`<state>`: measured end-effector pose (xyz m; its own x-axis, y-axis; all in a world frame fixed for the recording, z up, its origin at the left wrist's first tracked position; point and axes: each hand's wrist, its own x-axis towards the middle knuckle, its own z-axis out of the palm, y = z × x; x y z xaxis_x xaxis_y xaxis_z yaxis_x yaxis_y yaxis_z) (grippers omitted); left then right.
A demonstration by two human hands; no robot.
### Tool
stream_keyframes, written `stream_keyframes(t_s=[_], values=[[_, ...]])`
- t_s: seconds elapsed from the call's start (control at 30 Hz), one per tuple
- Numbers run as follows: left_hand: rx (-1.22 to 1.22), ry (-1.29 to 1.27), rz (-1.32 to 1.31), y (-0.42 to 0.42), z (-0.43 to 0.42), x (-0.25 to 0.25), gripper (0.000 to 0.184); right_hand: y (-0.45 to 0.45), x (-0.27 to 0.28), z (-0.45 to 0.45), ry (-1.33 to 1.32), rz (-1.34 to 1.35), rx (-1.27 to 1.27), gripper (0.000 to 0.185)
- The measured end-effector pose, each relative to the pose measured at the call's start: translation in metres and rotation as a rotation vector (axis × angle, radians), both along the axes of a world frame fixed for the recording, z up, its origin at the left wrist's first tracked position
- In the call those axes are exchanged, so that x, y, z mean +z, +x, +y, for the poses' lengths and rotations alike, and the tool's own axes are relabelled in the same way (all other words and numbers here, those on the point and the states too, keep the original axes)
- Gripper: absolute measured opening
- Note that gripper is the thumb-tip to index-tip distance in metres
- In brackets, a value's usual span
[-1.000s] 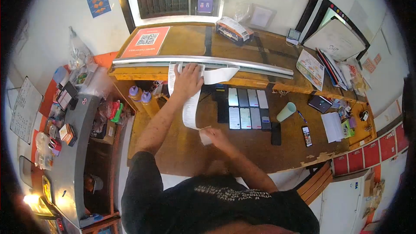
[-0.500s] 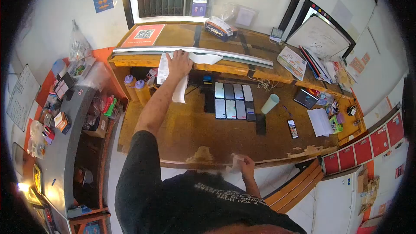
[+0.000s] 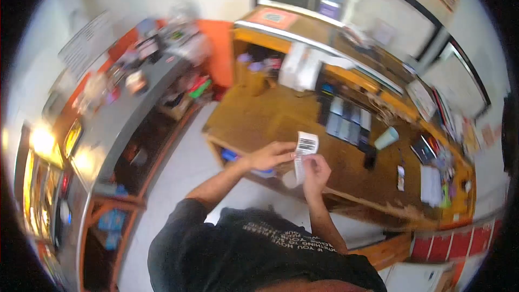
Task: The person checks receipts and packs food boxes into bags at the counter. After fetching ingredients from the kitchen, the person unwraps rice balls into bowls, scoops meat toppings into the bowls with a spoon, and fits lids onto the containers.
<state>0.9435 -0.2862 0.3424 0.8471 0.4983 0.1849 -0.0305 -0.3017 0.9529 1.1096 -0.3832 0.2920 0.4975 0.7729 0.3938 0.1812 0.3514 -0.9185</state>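
Observation:
A small printed paper slip (image 3: 307, 144) is between my two hands, over the front edge of the brown desk (image 3: 243, 113). My right hand (image 3: 315, 173) pinches its lower part. My left hand (image 3: 272, 156) touches the slip's left side with its fingertips, the fingers stretched out. Below them hangs a pale piece of paper (image 3: 290, 178), blurred. Long white paper strips (image 3: 300, 67) hang from the metal-edged shelf behind. Several phones (image 3: 348, 121) lie in rows on the desk, right of the hands.
A pale green cup (image 3: 386, 138) and a single phone (image 3: 400, 178) are on the desk's right part. Two bottles (image 3: 254, 78) stand at its back left. A grey counter (image 3: 146, 97) runs along the left, and a wooden bench (image 3: 381, 250) is at the lower right.
My left hand has left the strip at the shelf and come down to the slip. My right hand has risen with paper. The view has turned left.

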Motion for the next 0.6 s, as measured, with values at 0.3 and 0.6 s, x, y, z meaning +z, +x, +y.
stream_keyframes(t_s=[0.3,0.6], values=[[1.309,-0.371,-0.844,-0.363,-0.154,-0.024,0.030,-0.376,-0.027,-0.024,-0.183,-0.028,1.198,0.009],[2.089,-0.023,-0.960,-0.664,-0.327,-0.001,0.032,-0.640,-0.055,-0.091,-0.374,-0.352,2.051,0.011]])
